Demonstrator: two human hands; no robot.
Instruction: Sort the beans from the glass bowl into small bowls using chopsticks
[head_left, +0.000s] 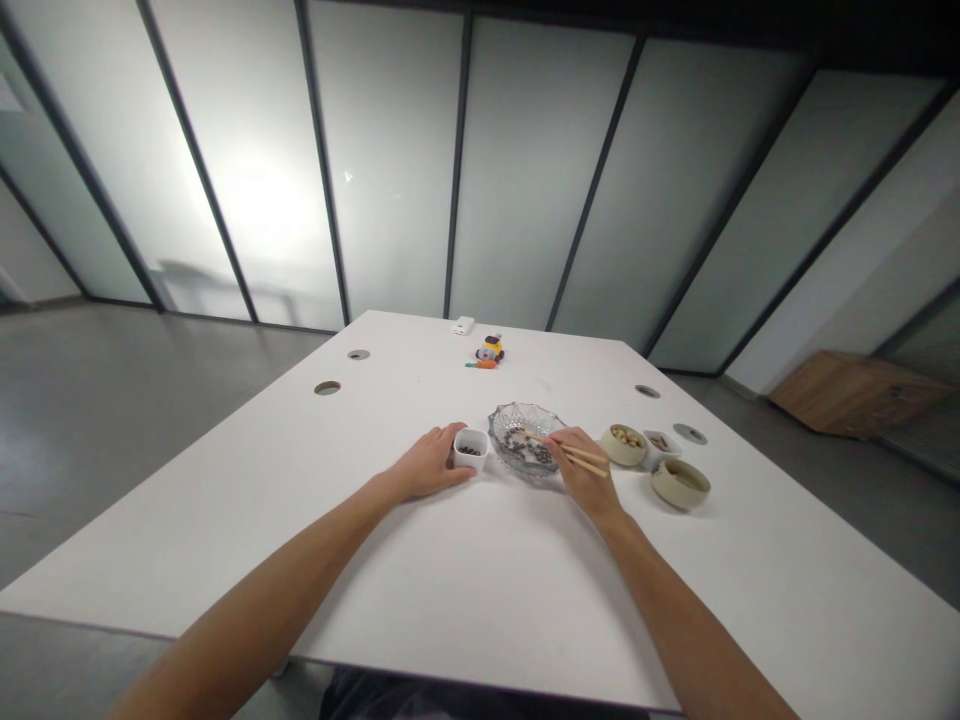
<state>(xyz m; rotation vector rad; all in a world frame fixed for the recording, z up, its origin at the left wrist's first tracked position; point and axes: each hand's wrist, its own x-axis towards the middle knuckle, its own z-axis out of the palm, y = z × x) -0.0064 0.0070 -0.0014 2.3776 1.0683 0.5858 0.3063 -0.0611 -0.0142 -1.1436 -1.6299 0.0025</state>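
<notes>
My left hand is wrapped round the side of a small white cup standing on the table, with several small dark pieces at its bottom. In my right hand is a pair of wooden chopsticks, their tips over a clear glass bowl just right of the cup. Small dark pieces, too small to name, lie scattered across the bowl's floor. Whether the chopsticks pinch one of them I cannot tell.
Right of my right hand stand a beige bowl of pale pieces, a small white dish and another beige bowl. Farther back on the white table are a toy car, an orange carrot-shaped item and a white box.
</notes>
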